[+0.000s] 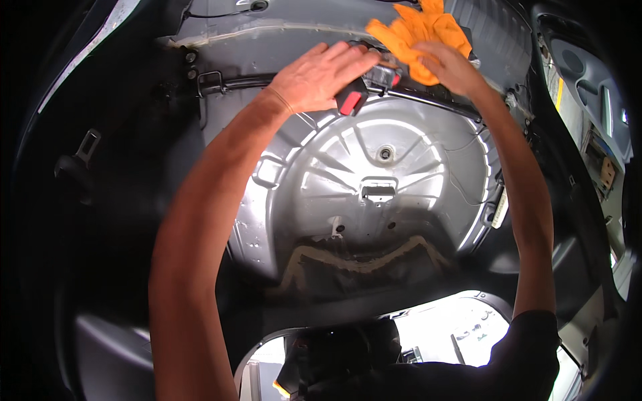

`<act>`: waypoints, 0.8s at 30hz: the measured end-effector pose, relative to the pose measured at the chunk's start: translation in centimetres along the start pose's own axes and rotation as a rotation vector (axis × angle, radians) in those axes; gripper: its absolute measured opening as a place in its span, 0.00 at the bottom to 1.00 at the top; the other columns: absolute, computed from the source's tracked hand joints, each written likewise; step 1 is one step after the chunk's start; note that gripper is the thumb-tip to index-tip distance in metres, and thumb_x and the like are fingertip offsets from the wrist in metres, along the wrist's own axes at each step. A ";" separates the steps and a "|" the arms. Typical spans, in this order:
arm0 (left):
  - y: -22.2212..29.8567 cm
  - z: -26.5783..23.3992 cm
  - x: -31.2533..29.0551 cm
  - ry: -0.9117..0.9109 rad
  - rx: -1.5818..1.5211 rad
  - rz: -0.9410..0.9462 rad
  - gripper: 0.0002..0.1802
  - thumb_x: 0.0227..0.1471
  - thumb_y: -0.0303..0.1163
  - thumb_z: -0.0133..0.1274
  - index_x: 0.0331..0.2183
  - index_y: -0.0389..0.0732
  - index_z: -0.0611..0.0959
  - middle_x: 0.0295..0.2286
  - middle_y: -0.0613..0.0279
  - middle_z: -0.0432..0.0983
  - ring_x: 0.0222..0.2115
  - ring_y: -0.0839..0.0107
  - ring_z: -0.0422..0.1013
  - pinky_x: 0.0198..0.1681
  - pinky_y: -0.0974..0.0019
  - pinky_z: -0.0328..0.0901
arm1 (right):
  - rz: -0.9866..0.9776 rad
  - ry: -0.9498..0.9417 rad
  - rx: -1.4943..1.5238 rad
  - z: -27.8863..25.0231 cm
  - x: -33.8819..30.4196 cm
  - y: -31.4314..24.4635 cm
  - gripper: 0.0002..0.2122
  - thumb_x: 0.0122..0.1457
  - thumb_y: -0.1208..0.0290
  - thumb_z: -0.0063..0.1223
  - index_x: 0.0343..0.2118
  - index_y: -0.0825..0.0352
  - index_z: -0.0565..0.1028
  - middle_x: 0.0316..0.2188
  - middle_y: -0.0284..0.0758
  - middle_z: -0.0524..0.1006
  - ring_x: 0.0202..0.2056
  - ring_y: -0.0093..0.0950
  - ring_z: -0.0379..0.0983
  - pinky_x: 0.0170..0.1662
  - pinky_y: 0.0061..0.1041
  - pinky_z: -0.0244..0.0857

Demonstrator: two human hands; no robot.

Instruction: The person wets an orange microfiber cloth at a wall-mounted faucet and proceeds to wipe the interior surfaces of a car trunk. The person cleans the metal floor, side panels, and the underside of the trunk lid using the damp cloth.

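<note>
My left hand (326, 72) reaches far forward and lies over black seat-belt buckles (351, 98) with red buttons. Its fingers are stretched out and its thumb is hidden. Another buckle (382, 75) sits just past the fingertips. At the upper right, my right hand (449, 68) has its fingers closed on a crumpled orange glove (418, 33), whose fingers spread up and to the left. A black bar (247, 82) runs crosswise beneath both hands.
Below the hands is a round, ribbed bare-metal well (385, 172) in a car body's floor. Thin wires (461, 179) trail along its right side. A loose belt tongue (87, 144) is at the left, and a door panel (588, 87) stands at the far right.
</note>
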State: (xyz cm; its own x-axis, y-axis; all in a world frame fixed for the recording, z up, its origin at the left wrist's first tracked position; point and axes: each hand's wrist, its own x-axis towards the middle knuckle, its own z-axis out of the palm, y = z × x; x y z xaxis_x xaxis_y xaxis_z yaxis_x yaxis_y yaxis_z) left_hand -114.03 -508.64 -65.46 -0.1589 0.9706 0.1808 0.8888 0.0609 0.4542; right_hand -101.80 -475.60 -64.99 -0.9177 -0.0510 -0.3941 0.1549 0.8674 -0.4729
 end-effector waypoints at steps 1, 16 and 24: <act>-0.1 0.1 -0.1 -0.019 0.033 -0.028 0.52 0.44 0.34 0.69 0.68 0.48 0.64 0.55 0.60 0.71 0.55 0.60 0.68 0.55 0.58 0.67 | 0.081 -0.034 -0.046 0.1 -2.5 -0.9 0.17 0.71 0.62 0.53 0.54 0.69 0.78 0.51 0.42 0.78 0.56 0.38 0.73 0.62 0.33 0.64; 0.2 0.5 2.7 0.348 -0.109 -0.452 0.50 0.49 0.53 0.71 0.61 0.33 0.68 0.35 0.52 0.79 0.36 0.58 0.78 0.45 0.58 0.74 | -0.012 0.582 0.027 6.7 -3.9 -3.4 0.18 0.68 0.54 0.48 0.47 0.62 0.81 0.52 0.42 0.80 0.56 0.42 0.74 0.61 0.42 0.64; 1.4 0.8 0.9 0.273 -0.074 -0.770 0.44 0.62 0.61 0.55 0.61 0.31 0.72 0.53 0.30 0.75 0.58 0.43 0.71 0.61 0.49 0.65 | -0.116 0.585 0.028 9.4 -2.3 -4.6 0.17 0.69 0.54 0.49 0.49 0.62 0.80 0.55 0.40 0.77 0.55 0.41 0.74 0.60 0.40 0.64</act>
State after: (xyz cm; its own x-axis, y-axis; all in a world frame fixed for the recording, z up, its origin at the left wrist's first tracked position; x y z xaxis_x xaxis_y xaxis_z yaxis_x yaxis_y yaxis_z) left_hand -112.62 -507.45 -65.33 -0.8204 0.5718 -0.0032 0.4590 0.6618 0.5927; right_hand -96.96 -484.16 -69.30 -0.9772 0.1433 0.1569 0.0438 0.8585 -0.5109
